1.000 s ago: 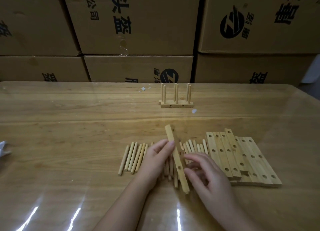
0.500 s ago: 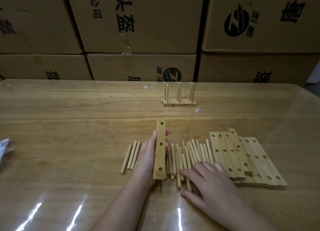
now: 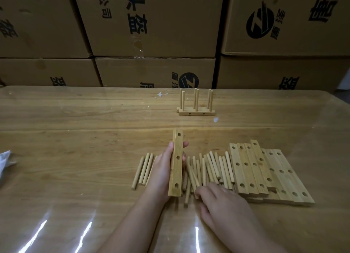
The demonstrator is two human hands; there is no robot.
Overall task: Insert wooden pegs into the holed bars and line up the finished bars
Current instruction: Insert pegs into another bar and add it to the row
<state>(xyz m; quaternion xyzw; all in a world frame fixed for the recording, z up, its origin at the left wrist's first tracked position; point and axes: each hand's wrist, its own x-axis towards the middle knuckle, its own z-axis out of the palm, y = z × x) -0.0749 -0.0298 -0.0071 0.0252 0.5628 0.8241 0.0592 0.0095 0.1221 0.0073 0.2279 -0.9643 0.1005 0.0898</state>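
A second ago you had the holed bar [image 3: 177,163] slanted between both hands. Now your left hand [image 3: 162,170] grips it alone, thumb on its left edge and fingertips curled round the right edge. It points straight away from you at the centre of the frame, its three holes facing up, with the loose pegs [image 3: 212,167] just to its right. Your right hand [image 3: 221,201] has let go and dropped to the near end of that pile, lower centre, fingers bent down onto the pegs; whether they have one pinched yet, I cannot tell. That suggests the bar is set ready for its first peg, since none is in it. The finished bars [image 3: 197,111] stand together at upper centre on the table [image 3: 75,139], and the stack of empty bars [image 3: 265,169] lies at right, so most of the work remains.
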